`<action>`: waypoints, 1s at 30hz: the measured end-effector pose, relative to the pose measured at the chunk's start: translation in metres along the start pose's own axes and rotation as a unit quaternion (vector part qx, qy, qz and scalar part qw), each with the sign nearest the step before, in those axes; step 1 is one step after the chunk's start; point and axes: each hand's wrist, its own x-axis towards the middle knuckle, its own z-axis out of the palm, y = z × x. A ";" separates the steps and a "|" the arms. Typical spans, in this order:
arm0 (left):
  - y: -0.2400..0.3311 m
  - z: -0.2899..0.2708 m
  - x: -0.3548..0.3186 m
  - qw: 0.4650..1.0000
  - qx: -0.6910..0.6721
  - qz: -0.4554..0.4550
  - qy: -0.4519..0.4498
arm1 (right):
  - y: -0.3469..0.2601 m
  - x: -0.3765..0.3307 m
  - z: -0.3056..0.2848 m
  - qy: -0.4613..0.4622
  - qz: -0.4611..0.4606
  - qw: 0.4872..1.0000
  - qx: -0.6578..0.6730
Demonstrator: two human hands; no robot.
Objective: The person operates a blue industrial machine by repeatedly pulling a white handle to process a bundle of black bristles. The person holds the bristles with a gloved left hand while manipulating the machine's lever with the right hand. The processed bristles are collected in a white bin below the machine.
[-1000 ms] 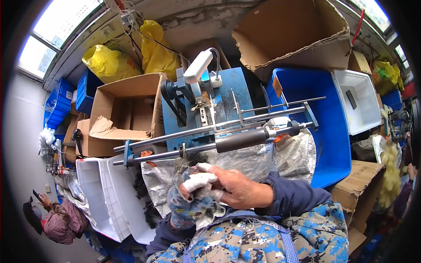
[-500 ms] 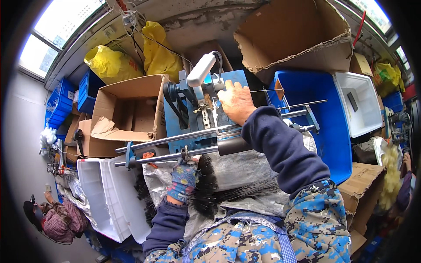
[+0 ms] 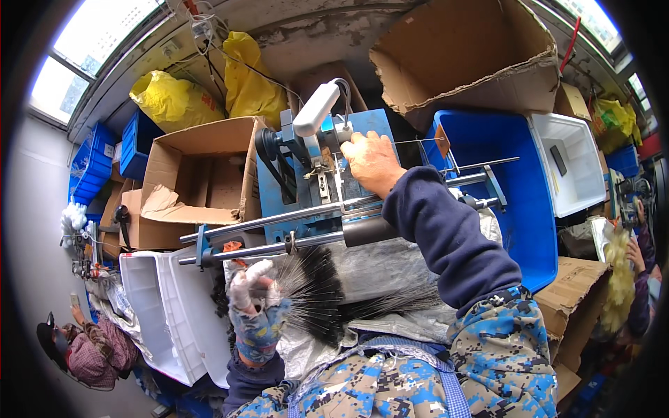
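Note:
My right hand (image 3: pixel 373 164) lies on top of a small blue bench machine (image 3: pixel 284 198), its fingers curled down beside a white cylindrical part (image 3: pixel 343 132). What those fingers grip is hidden. From behind the hand a thin rod runs right to a small brown flap (image 3: pixel 442 141). My left hand (image 3: pixel 254 296), in a patterned blue half-glove with white-wrapped fingertips, is raised below the front steel rail (image 3: pixel 261 251). Its fingers are bent and apart, with nothing visible in them. Right beside it, thin wires with black ends (image 3: pixel 319 292) fan out over a silvery sheet (image 3: pixel 387 268) on my lap.
An open cardboard box (image 3: pixel 198 139) stands left of the machine, a blue bin (image 3: pixel 533 209) right. A white crate (image 3: pixel 143 313) is at my left. Behind are yellow bags (image 3: pixel 261 90) and a large carton (image 3: pixel 474 97). One person (image 3: pixel 101 352) sits at far left, another (image 3: pixel 640 292) at far right.
My left hand has come away from the clamp on the front rail and moved down and left, baring the fan of wires. My right hand stays on the machine.

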 end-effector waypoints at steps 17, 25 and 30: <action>0.030 0.015 0.006 0.941 -0.319 -0.099 0.062 | 0.001 -0.051 -0.020 -0.015 0.074 0.997 0.015; 0.021 0.005 0.001 0.928 -0.331 -0.149 0.081 | -0.034 -0.037 -0.004 0.034 0.043 0.997 0.061; 0.032 0.014 0.002 0.938 -0.311 -0.129 0.075 | -0.060 -0.025 0.002 0.013 0.037 0.996 0.086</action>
